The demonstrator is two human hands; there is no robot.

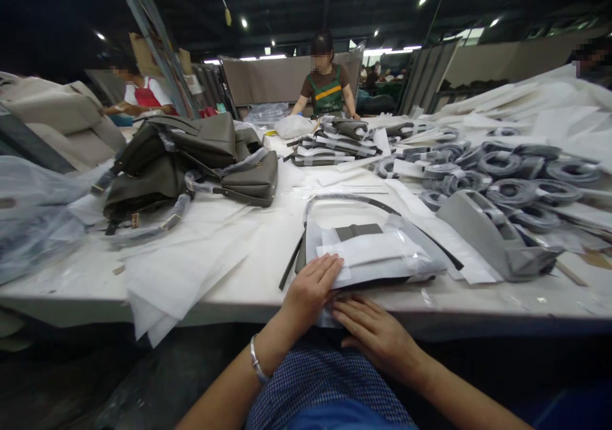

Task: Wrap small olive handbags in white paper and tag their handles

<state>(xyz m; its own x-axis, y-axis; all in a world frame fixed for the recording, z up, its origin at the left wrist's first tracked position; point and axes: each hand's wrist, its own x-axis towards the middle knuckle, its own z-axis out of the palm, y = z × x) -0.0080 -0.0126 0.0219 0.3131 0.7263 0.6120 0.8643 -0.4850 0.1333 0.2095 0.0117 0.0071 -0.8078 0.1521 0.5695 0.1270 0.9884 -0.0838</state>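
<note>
In front of me on the table lies a dark handbag [358, 230], partly covered by white wrapping sheet [377, 251]. Its dark strap [366, 201] loops out behind it and trails to the right. My left hand [313, 283] rests on the sheet at the bag's near left corner, fingers stretched out together. Just below it, my right hand [375, 331] lies at the table's front edge with its fingers extended, beside the near edge of the wrapping. What is under the right fingers is hidden.
Dark handbags [191, 155] are heaped at the left, with loose white sheets [186, 264] nearer me. Rolled straps [511, 187] in film pile up at the right behind a grey tape dispenser [482, 232]. A co-worker [329, 88] stands across the table.
</note>
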